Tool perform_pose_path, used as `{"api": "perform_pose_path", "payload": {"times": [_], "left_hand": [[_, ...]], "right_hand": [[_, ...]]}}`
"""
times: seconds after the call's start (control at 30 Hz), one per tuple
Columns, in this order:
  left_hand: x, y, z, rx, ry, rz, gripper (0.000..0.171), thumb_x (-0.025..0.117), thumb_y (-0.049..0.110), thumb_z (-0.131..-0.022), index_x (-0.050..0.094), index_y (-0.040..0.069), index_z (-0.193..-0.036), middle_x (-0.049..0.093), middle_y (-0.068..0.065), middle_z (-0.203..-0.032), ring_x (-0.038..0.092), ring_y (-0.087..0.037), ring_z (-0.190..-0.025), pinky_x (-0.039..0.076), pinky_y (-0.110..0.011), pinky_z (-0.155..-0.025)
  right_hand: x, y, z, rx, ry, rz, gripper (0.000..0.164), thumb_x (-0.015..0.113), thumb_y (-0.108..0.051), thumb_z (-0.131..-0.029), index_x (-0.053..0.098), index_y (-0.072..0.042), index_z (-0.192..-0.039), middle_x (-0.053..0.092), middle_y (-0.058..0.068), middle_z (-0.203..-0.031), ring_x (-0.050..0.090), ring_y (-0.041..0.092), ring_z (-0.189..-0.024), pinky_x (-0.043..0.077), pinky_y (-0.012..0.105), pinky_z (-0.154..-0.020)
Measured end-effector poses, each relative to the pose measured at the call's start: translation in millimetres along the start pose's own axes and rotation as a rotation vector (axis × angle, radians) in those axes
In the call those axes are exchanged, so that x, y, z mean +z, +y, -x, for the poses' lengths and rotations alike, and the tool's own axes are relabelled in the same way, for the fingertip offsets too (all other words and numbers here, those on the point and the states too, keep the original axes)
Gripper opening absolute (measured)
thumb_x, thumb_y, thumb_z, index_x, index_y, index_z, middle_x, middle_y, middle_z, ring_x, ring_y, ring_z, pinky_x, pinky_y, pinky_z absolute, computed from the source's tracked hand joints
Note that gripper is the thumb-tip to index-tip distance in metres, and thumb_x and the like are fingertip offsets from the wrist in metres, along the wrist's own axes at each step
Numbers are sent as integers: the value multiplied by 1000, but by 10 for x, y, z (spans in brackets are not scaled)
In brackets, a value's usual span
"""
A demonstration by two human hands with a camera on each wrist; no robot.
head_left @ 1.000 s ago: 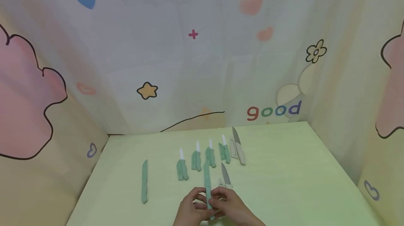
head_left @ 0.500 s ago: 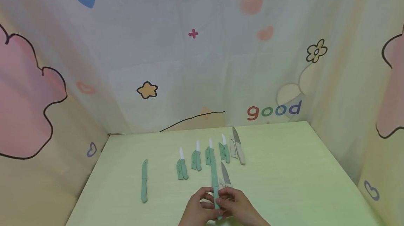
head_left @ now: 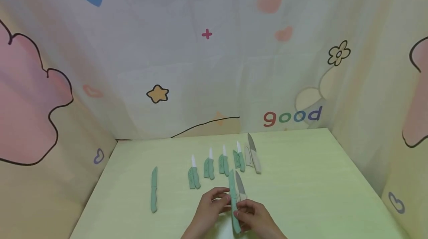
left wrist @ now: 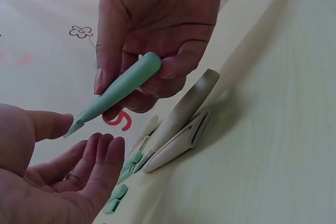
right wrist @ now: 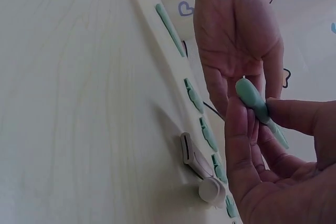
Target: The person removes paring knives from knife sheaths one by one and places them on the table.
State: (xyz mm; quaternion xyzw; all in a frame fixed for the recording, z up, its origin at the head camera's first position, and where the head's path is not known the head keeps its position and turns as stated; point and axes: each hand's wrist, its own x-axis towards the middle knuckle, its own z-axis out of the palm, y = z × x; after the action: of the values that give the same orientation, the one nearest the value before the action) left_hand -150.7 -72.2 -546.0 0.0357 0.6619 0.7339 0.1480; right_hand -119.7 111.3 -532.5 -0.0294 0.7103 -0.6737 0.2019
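A green knife in a matching green sheath [head_left: 232, 183] points away from me, above the table's near middle. My right hand [head_left: 256, 216] pinches its handle [left wrist: 123, 85] between thumb and fingers. On the other side, my left hand [head_left: 208, 207] has its thumb [left wrist: 52, 124] at the knife's sheathed part, while its fingers [left wrist: 107, 161] lie loosely extended below, apart from it. Just beyond the right hand lies a smaller beige-handled knife [head_left: 240, 183], with its beige sheath [left wrist: 178, 142] beside it; the hand partly covers both in the head view.
Several small green knives, one of them here [head_left: 195, 177], lie in a row with white blades bare and green sheaths alongside. A larger beige knife [head_left: 255, 157] and its sheath [head_left: 248, 156] end the row. Another sheathed green knife [head_left: 153, 190] lies left. Printed cloth [head_left: 200, 64] surrounds the table.
The held green knife has shifted right, and its tip now sits lower in the head view. My left hand has loosened from the handle, its thumb moving forward along the knife.
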Motion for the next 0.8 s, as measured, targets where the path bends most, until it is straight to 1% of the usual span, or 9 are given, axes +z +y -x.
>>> {"api": "perform_pose_path", "payload": {"times": [0.13,0.23,0.4,0.5,0.63,0.73,0.8], "left_hand": [[24,11,-103,1,53,4,27,65,16,-93,63,1,-115,63,-12,-97,65,-26,-88,60,-41,-79],[50,21,-170,3,79,-2,27,68,16,-90,65,0,-112,66,-11,-93,65,-27,-86,61,-39,-76],[99,57,-230,0,91,-20,25,69,14,-89,67,-1,-109,68,-9,-91,66,-26,-83,62,-40,-73],[134,115,-220,-8,89,-14,23,69,11,-89,67,-2,-107,68,-10,-89,66,-25,-81,61,-44,-75],[182,264,-151,-11,88,-11,22,67,6,-88,66,-6,-107,68,-10,-87,66,-24,-78,60,-47,-76],[208,360,-105,-6,88,-18,23,67,4,-87,65,-8,-107,67,-10,-87,65,-23,-78,61,-44,-76],[215,388,-91,-2,88,-25,23,67,4,-87,66,-7,-107,68,-10,-88,65,-22,-78,61,-43,-76]], "right_hand": [[1,60,13,6,-5,-25,35,64,-16,-92,57,10,-116,66,3,-86,63,21,-73,60,33,-61],[7,92,23,15,-2,-36,35,64,-15,-92,56,10,-116,66,3,-86,62,21,-73,59,33,-61],[15,118,31,35,22,-50,35,64,-15,-92,56,10,-116,67,3,-86,63,22,-72,60,34,-61],[15,109,52,42,52,-50,36,65,-16,-92,57,10,-115,68,4,-87,63,22,-73,60,35,-62],[13,81,89,52,78,-54,37,67,-17,-91,59,10,-114,69,5,-88,63,21,-76,60,36,-63],[13,65,103,57,80,-65,37,68,-18,-90,59,9,-114,69,5,-87,63,21,-76,60,36,-64],[13,64,104,60,75,-71,37,69,-18,-89,60,8,-113,68,4,-87,63,21,-76,61,36,-65]]}}
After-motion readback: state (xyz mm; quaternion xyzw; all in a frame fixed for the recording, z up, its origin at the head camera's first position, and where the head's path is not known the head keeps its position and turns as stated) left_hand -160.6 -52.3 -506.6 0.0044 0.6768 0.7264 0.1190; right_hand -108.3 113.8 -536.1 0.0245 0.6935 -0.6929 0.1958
